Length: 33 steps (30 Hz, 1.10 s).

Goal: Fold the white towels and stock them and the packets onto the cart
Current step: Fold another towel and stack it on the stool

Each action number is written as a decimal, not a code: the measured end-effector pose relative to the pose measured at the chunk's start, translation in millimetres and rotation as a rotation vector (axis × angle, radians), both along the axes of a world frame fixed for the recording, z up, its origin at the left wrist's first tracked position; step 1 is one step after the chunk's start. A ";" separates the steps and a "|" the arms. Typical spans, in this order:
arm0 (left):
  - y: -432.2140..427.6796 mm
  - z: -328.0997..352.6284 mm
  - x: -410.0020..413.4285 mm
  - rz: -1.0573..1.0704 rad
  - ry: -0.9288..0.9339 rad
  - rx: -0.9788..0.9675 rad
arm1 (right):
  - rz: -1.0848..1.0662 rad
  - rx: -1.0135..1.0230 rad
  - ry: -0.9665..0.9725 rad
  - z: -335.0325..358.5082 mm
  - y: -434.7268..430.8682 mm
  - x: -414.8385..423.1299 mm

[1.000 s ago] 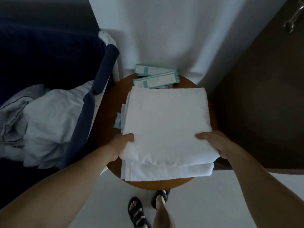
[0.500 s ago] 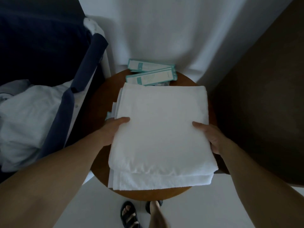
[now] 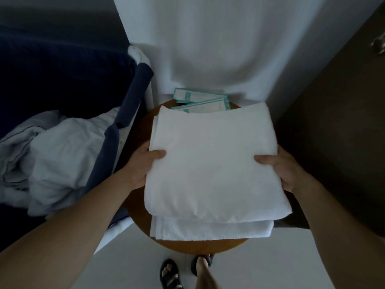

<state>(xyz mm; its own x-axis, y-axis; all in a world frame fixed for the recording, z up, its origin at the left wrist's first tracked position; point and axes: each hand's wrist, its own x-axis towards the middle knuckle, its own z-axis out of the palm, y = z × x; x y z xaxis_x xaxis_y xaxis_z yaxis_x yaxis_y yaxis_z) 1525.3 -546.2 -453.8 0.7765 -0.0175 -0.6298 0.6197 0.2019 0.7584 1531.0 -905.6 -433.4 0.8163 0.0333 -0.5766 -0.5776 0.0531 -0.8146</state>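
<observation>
At either side of the top towel [image 3: 212,163], your fingers [image 3: 158,153] were closed on it: each thumb lay across the upper face and the rest were tucked out of sight beneath. That way the left hand [image 3: 143,163] and right hand [image 3: 281,170] shared the load evenly, I'd judge to stop the folded layers sliding open. The towel sat over a second towel [image 3: 212,230], which lay folded on the round wooden desk [image 3: 134,207]; whether the two were touching I could not tell. The packets [image 3: 200,100] lay at the far edge of the desk, just behind the towels. To your left stood what looked like the cart [image 3: 62,69], dark blue cloth, with crumpled pale linen [image 3: 62,153] heaped in it. Its padded rail [image 3: 133,97] rose between the desk and the inside, so you would probably have had to lift over it. A dark door [image 3: 333,122] hemmed in your right.
</observation>
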 end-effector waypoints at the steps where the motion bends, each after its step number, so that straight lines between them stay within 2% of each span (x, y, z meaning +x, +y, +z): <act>1: 2.3 1.4 -4.1 0.013 -0.005 0.007 | 0.010 0.003 -0.013 3.1 0.0 0.4; 4: 0.6 -11.3 -22.3 0.077 0.035 0.044 | -0.004 -0.009 0.010 -5.4 0.9 -0.6; 9: -11.2 -68.0 -55.9 0.114 0.247 0.165 | -0.012 -0.139 0.243 -57.3 4.2 -25.6; 15: -3.8 -67.4 -74.0 -0.002 0.251 0.163 | 0.108 -0.135 0.342 -57.7 -7.0 -53.0; 19: -8.3 -56.0 -95.7 -0.199 0.270 0.152 | 0.180 -0.189 0.341 -43.0 -6.9 -60.2; 24: -11.7 -40.8 -79.4 -0.079 0.133 0.238 | 0.125 -0.173 0.259 -19.4 -4.7 -57.8; 26: -12.0 -46.4 -82.5 -0.097 0.114 0.309 | 0.101 -0.168 0.264 -29.7 -7.3 -66.6; 29: -13.6 -65.4 -97.3 -0.128 0.153 0.391 | 0.109 -0.286 0.319 -64.7 -7.2 -89.6; 33: -16.2 -82.8 -96.7 -0.081 0.166 0.504 | 0.120 -0.474 0.286 -87.7 -6.5 -96.4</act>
